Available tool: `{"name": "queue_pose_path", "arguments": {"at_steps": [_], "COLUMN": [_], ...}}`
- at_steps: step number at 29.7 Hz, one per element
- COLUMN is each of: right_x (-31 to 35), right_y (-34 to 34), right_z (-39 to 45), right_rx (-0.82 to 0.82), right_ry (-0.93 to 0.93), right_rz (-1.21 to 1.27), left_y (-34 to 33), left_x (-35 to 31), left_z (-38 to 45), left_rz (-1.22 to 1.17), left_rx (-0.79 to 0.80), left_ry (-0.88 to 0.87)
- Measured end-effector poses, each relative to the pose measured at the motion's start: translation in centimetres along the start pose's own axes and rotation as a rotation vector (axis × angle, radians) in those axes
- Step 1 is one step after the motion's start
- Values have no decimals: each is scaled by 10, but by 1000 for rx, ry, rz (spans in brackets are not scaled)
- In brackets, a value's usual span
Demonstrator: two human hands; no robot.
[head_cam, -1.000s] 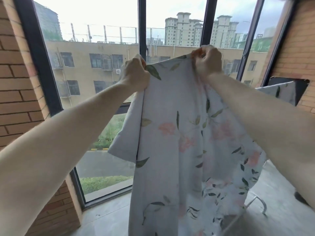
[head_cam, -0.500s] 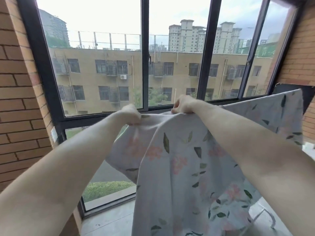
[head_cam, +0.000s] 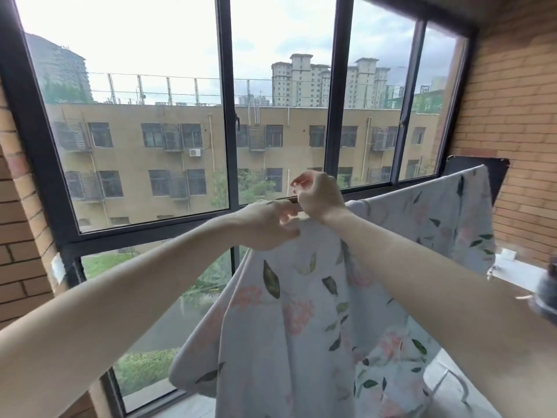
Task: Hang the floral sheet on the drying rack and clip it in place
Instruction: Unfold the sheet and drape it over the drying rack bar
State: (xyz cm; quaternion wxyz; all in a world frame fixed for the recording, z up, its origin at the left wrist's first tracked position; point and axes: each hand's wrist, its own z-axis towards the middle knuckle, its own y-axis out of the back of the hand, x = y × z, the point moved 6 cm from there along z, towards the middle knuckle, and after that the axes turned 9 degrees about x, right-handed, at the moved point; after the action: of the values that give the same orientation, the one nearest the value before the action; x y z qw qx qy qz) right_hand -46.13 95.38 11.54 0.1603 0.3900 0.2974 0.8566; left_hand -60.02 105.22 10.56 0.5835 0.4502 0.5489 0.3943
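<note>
- Floral sheet: soft pale-grey cloth w/ pink blooms & green leaves, draped in loose folds over thin rack bar by window frame.
- Left hand: fingers curled, pinching sheet's top edge.
- Right hand: fingers bent, gripping top edge at bar.
- No legible writing.

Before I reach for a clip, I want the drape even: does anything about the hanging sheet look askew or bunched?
Yes. The pale floral sheet is gathered into folds where the left hand and right hand pinch its top edge, and its top edge slopes up toward the right, so it hangs unevenly.
</note>
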Motion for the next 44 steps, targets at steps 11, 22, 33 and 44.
{"name": "queue_pose_path", "arguments": {"at_steps": [11, 22, 33, 44], "right_x": [-147, -321, -448, -556], "right_y": [125, 279, 388, 436], "right_z": [-70, -98, -145, -149], "right_rx": [114, 132, 70, 41], "right_ry": [15, -136, -326, -397], "right_rz": [-258, -283, -266, -178], "left_y": [-7, -51, -121, -196], "left_x": [-81, -235, -359, -436], "left_z": [84, 218, 322, 432], "left_rz": [132, 173, 171, 52], "left_rx": [15, -92, -53, -16], "left_ry": [39, -65, -187, -334]}}
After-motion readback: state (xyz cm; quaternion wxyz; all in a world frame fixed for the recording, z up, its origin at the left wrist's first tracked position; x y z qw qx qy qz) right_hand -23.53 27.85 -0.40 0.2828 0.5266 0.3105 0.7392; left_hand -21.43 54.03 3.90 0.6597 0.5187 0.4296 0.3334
